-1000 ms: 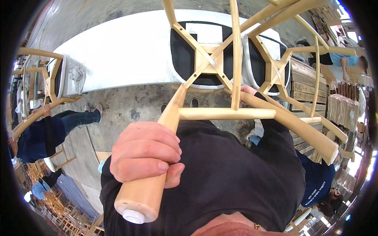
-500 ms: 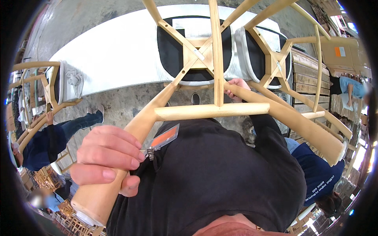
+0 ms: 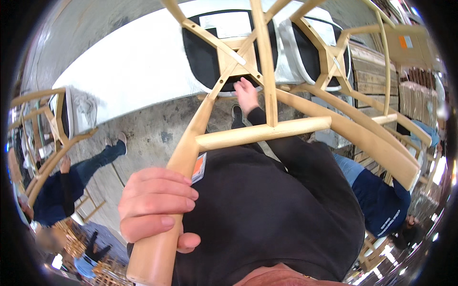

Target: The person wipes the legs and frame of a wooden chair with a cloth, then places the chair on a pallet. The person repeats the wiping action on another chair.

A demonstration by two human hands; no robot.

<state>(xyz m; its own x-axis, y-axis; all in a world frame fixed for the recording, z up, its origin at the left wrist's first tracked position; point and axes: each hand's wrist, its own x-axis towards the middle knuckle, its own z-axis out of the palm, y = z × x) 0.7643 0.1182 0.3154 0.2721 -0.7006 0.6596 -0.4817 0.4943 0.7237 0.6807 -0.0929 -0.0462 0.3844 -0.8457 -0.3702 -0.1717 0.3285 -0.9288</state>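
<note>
An upturned wooden chair stands before me, its black seat underside (image 3: 200,52) on the white-covered table (image 3: 129,62) and its light wood legs toward me. My left hand (image 3: 157,205) is wrapped round one chair leg (image 3: 183,162), close to its end. A crossbar (image 3: 262,133) joins that leg to the leg on the right. My right hand (image 3: 246,95) reaches under the crossbar to the seat's near edge, just below the crossed wooden braces (image 3: 236,57). Its fingers are loosely bent and somewhat apart, with nothing visible in them. Whether they touch the seat is unclear.
Another upturned chair (image 3: 329,59) stands close by on the right. At the far left a person in dark clothes (image 3: 52,195) handles a further chair (image 3: 57,121). Someone in navy (image 3: 381,205) is near my right side. A cardboard box (image 3: 405,45) and stacked wood lie beyond.
My right hand has let go of the right chair leg and moved left to the seat's near edge. My left hand, still round its leg, has shifted right in the view.
</note>
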